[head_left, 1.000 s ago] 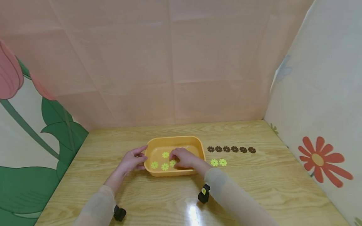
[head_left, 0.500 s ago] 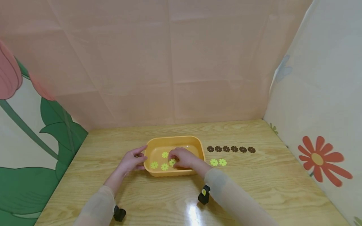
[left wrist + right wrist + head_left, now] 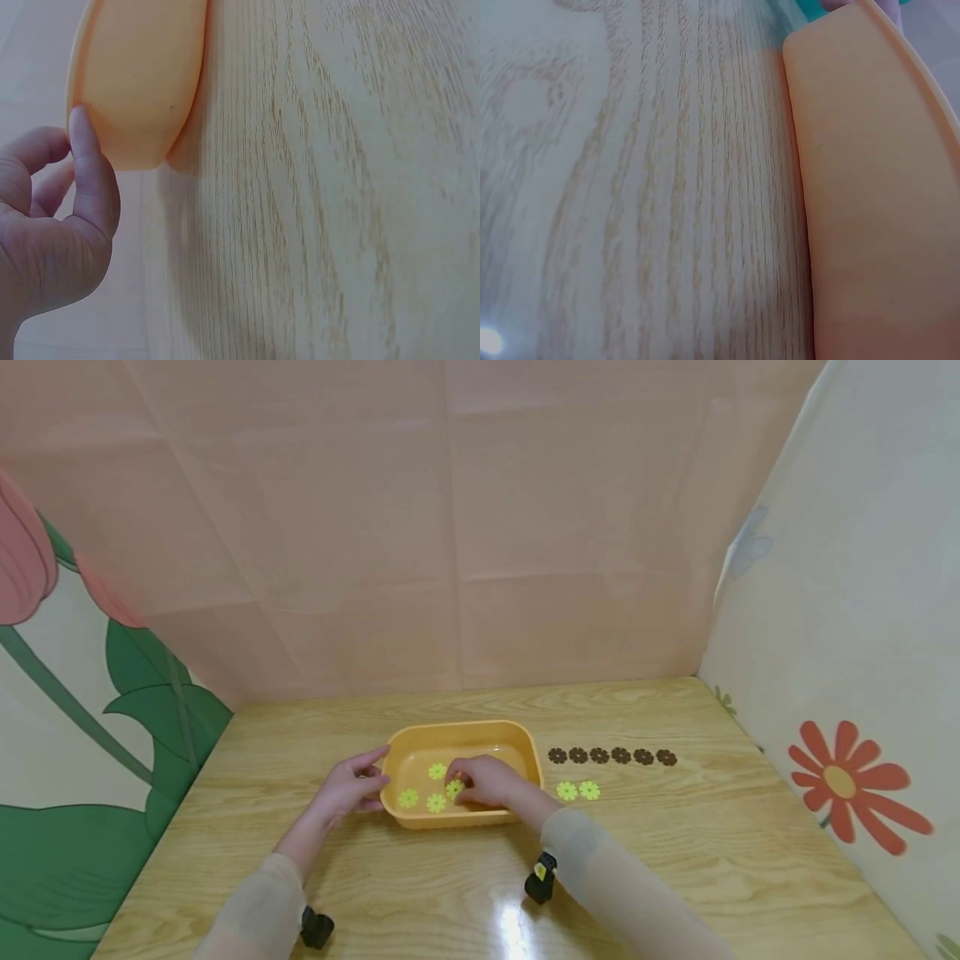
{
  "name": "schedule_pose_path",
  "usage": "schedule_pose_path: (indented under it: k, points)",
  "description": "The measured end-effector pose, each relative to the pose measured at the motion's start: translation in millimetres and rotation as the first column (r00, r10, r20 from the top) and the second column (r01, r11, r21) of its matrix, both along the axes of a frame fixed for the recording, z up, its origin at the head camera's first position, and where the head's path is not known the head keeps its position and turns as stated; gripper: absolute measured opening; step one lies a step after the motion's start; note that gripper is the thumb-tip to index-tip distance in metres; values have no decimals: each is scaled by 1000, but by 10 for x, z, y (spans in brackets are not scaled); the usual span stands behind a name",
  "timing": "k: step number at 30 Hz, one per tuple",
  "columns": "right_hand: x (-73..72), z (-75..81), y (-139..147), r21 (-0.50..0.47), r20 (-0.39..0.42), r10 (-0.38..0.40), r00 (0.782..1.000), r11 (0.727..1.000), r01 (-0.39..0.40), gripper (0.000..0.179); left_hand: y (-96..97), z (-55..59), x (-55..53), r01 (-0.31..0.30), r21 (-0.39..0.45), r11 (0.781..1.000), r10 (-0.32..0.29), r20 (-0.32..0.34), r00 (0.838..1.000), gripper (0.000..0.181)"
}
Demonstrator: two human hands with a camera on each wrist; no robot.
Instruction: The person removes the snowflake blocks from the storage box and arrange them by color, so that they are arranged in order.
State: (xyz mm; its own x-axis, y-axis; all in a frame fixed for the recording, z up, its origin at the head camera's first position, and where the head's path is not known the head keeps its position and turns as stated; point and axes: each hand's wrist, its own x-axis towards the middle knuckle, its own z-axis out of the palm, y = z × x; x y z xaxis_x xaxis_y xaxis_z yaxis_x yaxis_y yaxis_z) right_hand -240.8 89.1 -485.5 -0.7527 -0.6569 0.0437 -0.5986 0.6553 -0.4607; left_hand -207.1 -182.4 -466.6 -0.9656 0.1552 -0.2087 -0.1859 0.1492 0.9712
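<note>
In the head view, an orange tray [image 3: 517, 817] stands on the table with several yellow-green flower-shaped pieces [image 3: 437, 803] inside. My right hand [image 3: 486, 781] reaches over its near rim, finger and thumb pinching one yellow-green flower-shaped piece [image 3: 453, 790] low in the tray. My left hand [image 3: 351, 785] is at the tray's left end, fingers spread and touching the rim. The left wrist view shows those fingers [image 3: 88, 176] against the outside of the tray wall [image 3: 142, 82]. In the right wrist view, the tray's side [image 3: 877, 187] fills the right part, and my right hand is out of sight.
Right of the tray lies a row of several brown flower-shaped pieces [image 3: 620, 756]. In front of that row, two yellow-green flower-shaped pieces [image 3: 578, 791] lie side by side on the wooden table [image 3: 420, 893]. A pink backdrop [image 3: 360, 552] rises behind, with patterned sheets at both sides.
The flower-shaped piece at my right fingertips has shifted slightly leftward and away from me. My left hand and the tray stay in place.
</note>
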Motion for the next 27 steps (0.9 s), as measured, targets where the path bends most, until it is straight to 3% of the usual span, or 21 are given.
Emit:
schedule_pose_path:
  k: [7,16,23,27]
  points:
    - [16,18,7,-27,6,-57,998,998,57,25,-1,-11,-2,-11,0,1000,11,5,1000,60]
    - [-6,75,44,-161,52,-151,987,974,158,26,-11,-15,-4,0,4,1000,0,-4,1000,61]
    - [70,206,226,-318,42,-104,994,941,112,27,-1,-11,-1,-3,8,1000,3,-3,1000,60]
    - [152,303,417,-373,61,-112,992,919,127,29,6,-5,-2,-6,10,1000,6,0,1000,60]
